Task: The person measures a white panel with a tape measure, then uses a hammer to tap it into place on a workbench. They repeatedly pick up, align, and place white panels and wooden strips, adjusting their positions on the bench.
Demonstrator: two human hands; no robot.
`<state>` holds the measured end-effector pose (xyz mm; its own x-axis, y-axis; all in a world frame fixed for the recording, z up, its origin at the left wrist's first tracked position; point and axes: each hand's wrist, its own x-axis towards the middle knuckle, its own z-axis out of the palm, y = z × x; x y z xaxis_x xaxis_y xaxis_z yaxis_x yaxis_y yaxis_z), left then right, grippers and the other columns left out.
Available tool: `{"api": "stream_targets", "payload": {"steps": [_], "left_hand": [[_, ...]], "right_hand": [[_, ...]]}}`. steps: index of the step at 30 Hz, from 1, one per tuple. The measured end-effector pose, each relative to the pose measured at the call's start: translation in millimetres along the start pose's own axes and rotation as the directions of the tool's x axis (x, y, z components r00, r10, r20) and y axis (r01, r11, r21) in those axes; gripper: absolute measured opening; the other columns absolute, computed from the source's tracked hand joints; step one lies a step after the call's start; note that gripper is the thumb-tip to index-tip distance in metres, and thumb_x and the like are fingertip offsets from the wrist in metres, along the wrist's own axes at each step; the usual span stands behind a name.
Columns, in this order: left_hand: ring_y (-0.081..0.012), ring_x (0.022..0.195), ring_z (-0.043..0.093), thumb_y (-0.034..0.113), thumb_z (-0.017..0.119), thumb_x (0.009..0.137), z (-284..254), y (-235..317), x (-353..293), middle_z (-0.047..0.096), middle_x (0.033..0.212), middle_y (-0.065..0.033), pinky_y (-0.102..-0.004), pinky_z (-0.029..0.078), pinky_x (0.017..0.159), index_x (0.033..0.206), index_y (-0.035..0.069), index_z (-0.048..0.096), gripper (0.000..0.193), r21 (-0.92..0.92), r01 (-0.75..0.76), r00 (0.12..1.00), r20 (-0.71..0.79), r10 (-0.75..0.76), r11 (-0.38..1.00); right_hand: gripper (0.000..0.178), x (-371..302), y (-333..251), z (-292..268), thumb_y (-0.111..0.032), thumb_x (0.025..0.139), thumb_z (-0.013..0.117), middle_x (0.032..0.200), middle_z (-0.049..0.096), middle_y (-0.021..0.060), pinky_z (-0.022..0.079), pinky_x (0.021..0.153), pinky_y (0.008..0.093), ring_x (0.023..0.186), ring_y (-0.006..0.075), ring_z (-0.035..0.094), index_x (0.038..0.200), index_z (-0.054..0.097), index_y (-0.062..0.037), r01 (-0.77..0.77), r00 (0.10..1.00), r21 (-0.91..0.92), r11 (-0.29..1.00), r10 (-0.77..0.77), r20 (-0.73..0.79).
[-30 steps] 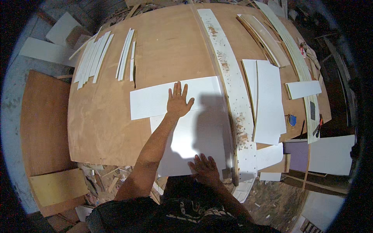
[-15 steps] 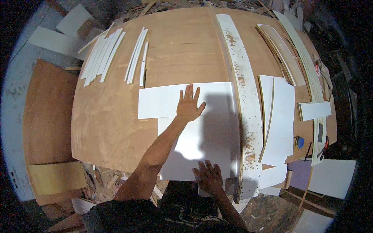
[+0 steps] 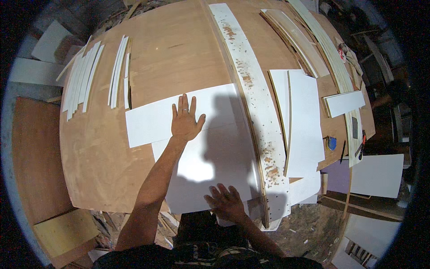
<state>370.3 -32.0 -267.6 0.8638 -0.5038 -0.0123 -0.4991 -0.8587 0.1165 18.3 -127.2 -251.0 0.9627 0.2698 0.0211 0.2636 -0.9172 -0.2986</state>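
My left hand [image 3: 186, 122] lies flat with spread fingers, a ring on one of them. It rests on a white rectangular panel [image 3: 145, 124], the fingertips at the panel's far edge. Closer to me, a larger white panel [image 3: 186, 197] butts against the first along a thin seam. At its near edge my right hand [image 3: 226, 204] rests with fingers apart, holding nothing. Both panels reach right to a long white plank [image 3: 251, 92] with brown worn patches and small holes. A dark shadow covers the right part of the panels.
A brown wooden worktop [image 3: 105, 166] bears it all. White strips [image 3: 83, 83] lie at far left. Right of the plank are more white panels [image 3: 304, 121], a blue tape measure [image 3: 330, 143], a red-and-black tool [image 3: 362, 144] and a pale long board [image 3: 329, 49]. Scraps litter the floor.
The whole view has swung right and tilted, so the table's things sit further left and slanted. Both hands stay on the panels in about the same places.
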Motion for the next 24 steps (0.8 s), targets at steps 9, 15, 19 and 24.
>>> {"api": "stream_targets", "payload": {"steps": [9, 15, 19, 24], "left_hand": [[-0.0384, 0.157, 0.009, 0.058, 0.038, 0.102, 3, -3, 5, 0.013, 0.167, -0.0279, -0.0596, 0.011, 0.125, 0.162, 0.006, 0.024, 0.080, 0.033, -0.009, 1.000, -0.017, 0.009, 0.999], [-0.0371, 0.158, 0.008, 0.057, 0.039, 0.103, 0, -3, 9, 0.012, 0.167, -0.0272, -0.0583, 0.010, 0.125, 0.162, 0.006, 0.021, 0.080, 0.042, 0.009, 1.000, 0.029, -0.010, 0.999], [-0.0365, 0.158, 0.007, 0.057, 0.039, 0.102, 0, -4, 12, 0.011, 0.168, -0.0269, -0.0576, 0.008, 0.126, 0.163, 0.007, 0.019, 0.081, 0.037, 0.019, 0.999, 0.038, -0.020, 0.999], [-0.0403, 0.157, 0.011, 0.057, 0.041, 0.102, 1, -6, 17, 0.013, 0.167, -0.0268, -0.0599, 0.009, 0.124, 0.162, 0.008, 0.022, 0.080, -0.002, 0.011, 1.000, -0.009, -0.011, 1.000]], "right_hand": [[0.060, 3, 4, -2, -0.039, 0.090, 0.069, 0.161, 0.040, 0.0053, 0.021, 0.123, 0.0552, 0.150, 0.0282, 0.034, 0.148, 0.053, -0.0294, 0.011, 1.000, 0.045, 0.999, -0.011, -0.009], [0.057, 10, 4, -2, -0.039, 0.091, 0.069, 0.159, 0.043, 0.0044, 0.021, 0.121, 0.0557, 0.149, 0.0276, 0.036, 0.145, 0.055, -0.0295, -0.015, 0.999, 0.134, 0.991, 0.019, -0.028], [0.061, 14, 5, -7, -0.042, 0.089, 0.072, 0.158, 0.044, 0.0039, 0.020, 0.121, 0.0559, 0.149, 0.0271, 0.035, 0.146, 0.054, -0.0297, -0.054, 0.996, 0.203, 0.978, 0.038, 0.084], [0.064, 18, 8, -6, -0.041, 0.089, 0.072, 0.161, 0.040, 0.0044, 0.019, 0.121, 0.0561, 0.152, 0.0288, 0.030, 0.148, 0.051, -0.0285, -0.007, 1.000, 0.144, 0.990, 0.003, 0.027]]}}
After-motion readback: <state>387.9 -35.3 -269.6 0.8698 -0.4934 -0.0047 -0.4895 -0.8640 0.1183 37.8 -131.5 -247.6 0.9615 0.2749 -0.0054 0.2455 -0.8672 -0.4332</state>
